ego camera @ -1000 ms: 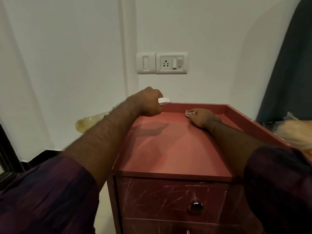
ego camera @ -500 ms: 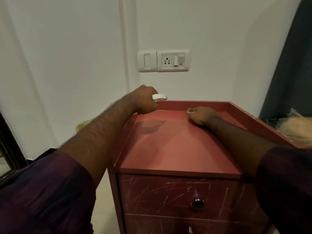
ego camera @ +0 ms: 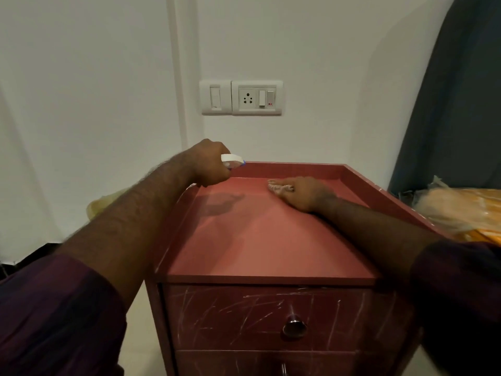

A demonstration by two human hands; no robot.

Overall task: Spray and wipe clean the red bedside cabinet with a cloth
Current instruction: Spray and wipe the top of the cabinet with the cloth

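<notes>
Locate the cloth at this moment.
Head view: the cloth lies under the right hand on the cabinet top, near its back rim.

Dark purple left sleeve (ego camera: 54, 316), matching right sleeve (ego camera: 461, 294) — both ending below the elbow, forearms (ego camera: 130, 226) bare

A cloth (ego camera: 280, 188) lies far back on the red cabinet (ego camera: 257, 240)

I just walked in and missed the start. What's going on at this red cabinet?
A person is cleaning the top of the red bedside cabinet. Their left hand grips a spray bottle over the back left corner. Only its white nozzle shows. Their right hand presses a cloth flat on the top near the back rim. The scratched drawer front below is untouched.
</notes>
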